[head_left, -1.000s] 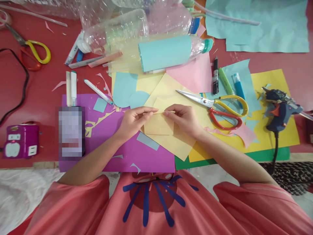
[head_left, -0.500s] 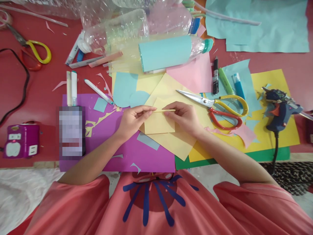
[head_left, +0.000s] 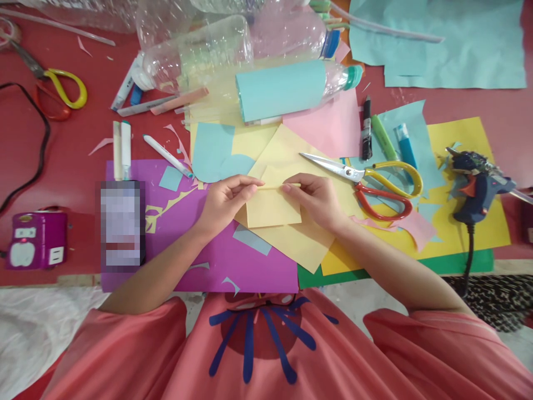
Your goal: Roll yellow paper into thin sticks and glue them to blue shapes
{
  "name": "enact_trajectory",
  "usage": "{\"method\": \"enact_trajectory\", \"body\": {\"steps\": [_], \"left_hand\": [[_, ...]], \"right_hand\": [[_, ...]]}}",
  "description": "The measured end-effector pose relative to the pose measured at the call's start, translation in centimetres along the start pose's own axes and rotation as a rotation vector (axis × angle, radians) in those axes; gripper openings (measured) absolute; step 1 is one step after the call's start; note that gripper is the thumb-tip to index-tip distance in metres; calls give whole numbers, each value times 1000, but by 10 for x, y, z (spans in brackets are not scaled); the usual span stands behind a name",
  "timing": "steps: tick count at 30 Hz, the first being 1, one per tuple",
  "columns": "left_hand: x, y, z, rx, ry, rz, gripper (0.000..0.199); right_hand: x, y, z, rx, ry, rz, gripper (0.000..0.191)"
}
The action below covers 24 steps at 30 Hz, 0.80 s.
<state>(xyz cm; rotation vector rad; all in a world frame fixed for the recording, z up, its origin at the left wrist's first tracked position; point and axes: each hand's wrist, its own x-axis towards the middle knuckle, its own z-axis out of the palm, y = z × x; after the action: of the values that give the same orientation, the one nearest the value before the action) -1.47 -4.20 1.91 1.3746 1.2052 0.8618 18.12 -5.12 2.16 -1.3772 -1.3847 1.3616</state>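
Note:
A small piece of pale yellow paper [head_left: 273, 210] has its far edge folded or rolled into a narrow strip. My left hand [head_left: 228, 201] pinches the left end of that strip between thumb and fingertips. At the right end, my right hand [head_left: 315, 200] does the same, its fingers closed on the paper. Beneath lies a larger pale yellow sheet [head_left: 310, 253], turned at an angle. Scissors with yellow and red handles [head_left: 360, 178] lie just beyond my right hand, blades pointing left. Under my left forearm spreads a purple sheet [head_left: 166, 278].
A blue-wrapped bottle [head_left: 283, 91] lies at the back beside clear plastic bottles [head_left: 216, 47]. On the right rests a glue gun [head_left: 478, 186]. To the left are a phone [head_left: 122, 228], a purple power box [head_left: 36, 240], markers [head_left: 125, 150] and other scissors [head_left: 62, 89].
My right hand has shifted slightly outward along the folded edge, and the paper has moved a little to the right. Both hands keep their pinch. Everything around stays put.

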Motion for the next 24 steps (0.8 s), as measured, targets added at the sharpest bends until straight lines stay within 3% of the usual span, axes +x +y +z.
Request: {"method": "enact_trajectory", "body": {"steps": [15,24], "left_hand": [[0,-1,1,-37,52,51,15],[0,2,0,59,-40,44,18]], "right_hand": [[0,7,0,67,10,23,19],[0,8,1,47,6,-18,14]]}}
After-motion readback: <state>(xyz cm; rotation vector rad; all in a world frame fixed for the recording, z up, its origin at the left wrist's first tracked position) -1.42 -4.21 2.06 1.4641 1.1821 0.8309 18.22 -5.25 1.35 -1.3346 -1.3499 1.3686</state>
